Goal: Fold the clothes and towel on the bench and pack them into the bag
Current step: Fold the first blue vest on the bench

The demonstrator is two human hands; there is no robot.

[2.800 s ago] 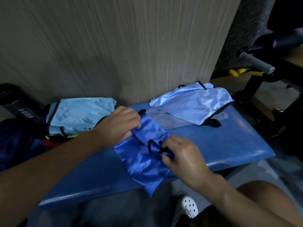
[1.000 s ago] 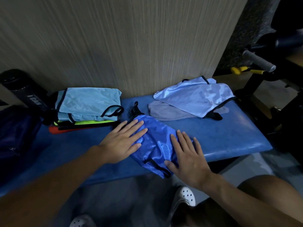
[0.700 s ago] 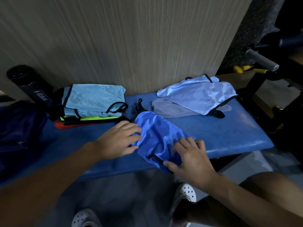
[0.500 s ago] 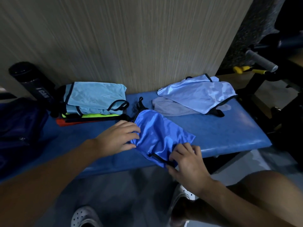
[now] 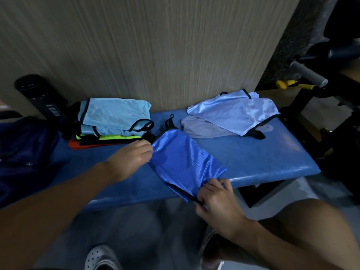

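— Where is the blue vest (image 5: 185, 162)?
— On the bench (image 5: 263, 158), folded, its near corner hanging over the front edge. My left hand (image 5: 130, 158) pinches its left edge; my right hand (image 5: 216, 197) pinches the black-trimmed near corner.
— What is around it?
— Just left, a folded stack (image 5: 115, 115) against the wall (image 5: 155, 55), with a black bottle (image 5: 42, 100) beside it. Behind on the right, a pale vest (image 5: 233, 112) lies loose over a grey cloth (image 5: 202, 129).
— And the bag (image 5: 23, 149)?
— At the far left end. My left forearm lies across the bench between the bag and the vest.
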